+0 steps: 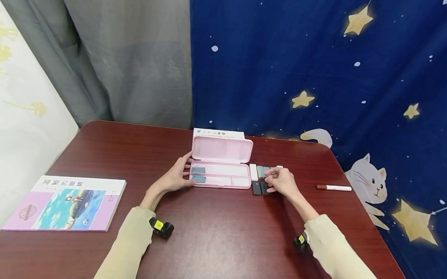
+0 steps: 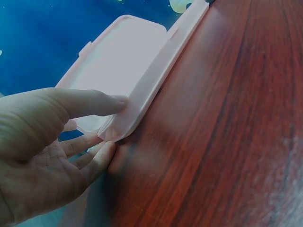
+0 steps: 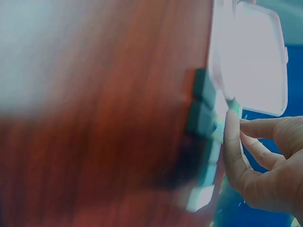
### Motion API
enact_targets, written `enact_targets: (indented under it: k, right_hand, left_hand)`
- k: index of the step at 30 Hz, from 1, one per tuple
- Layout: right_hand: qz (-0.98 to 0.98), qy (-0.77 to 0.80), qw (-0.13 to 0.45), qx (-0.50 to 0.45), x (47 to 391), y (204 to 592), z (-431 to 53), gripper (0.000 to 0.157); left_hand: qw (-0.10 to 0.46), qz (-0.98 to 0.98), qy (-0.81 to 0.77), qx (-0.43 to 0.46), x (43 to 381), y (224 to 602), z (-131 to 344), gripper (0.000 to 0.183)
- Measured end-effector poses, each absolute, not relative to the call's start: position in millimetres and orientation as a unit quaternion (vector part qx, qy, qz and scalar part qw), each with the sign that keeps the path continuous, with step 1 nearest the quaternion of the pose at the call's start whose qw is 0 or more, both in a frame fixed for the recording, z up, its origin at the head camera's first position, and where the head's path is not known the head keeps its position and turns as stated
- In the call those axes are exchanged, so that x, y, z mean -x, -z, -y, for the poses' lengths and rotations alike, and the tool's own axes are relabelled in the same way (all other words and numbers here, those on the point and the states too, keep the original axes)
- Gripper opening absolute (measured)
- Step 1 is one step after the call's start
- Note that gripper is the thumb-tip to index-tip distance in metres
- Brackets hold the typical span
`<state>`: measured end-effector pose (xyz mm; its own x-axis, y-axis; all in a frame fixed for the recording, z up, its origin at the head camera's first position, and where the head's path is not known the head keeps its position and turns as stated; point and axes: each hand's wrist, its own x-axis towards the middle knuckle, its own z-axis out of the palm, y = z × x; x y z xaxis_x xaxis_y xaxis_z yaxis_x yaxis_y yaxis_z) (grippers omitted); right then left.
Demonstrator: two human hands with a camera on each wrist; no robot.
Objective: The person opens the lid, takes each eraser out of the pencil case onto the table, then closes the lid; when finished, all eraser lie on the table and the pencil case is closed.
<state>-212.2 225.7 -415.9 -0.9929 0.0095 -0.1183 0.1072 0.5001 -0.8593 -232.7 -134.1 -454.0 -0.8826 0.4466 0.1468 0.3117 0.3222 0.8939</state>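
A pink pencil case (image 1: pixel 222 186) lies with its lid up; two grey-blue erasers (image 1: pixel 198 179) are at the left end of its compartments. My left hand (image 1: pixel 176 174) grips that end, the thumb pressed on the front wall, the other fingers around the corner, as the left wrist view shows. Beside the case's right end stand a white eraser (image 1: pixel 253 172), several grey-green and grey-blue erasers (image 1: pixel 261 172) and two black erasers (image 1: pixel 256 188). My right hand (image 1: pixel 282 182) is over this group, thumb and forefinger pinching a greenish eraser (image 3: pixel 236 106), mostly hidden by the fingertips.
A brown-and-white marker (image 1: pixel 334 187) lies at the right of the table. At the left lies a book (image 1: pixel 73 204) with a picture cover. Behind the case's lid is a white box-like thing (image 1: pixel 218 133) with printed characters. Curtains hang behind the table's back edge.
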Motion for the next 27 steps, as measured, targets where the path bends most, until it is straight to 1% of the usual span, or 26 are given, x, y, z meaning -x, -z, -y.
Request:
enact_targets:
  k: [7,13,19,27]
  right_hand:
    - [-0.863,0.501,0.055,0.016,224,408,-184,0.025]
    - [-0.898,0.435,0.035,0.051,231,409,-146,0.021]
    - [-0.872,0.481,0.066,0.055,234,408,-113,0.019]
    - [-0.877,0.464,0.070,0.098,240,411,-80,0.017]
  left_hand:
    - [0.064,-0.810,-0.532,-0.238,236,459,136,0.102]
    - [0.063,-0.812,-0.532,-0.232,234,457,137,0.101]
    - [0.064,-0.813,-0.532,-0.228,233,456,136,0.101]
    - [0.065,-0.807,-0.540,-0.228,235,457,136,0.101]
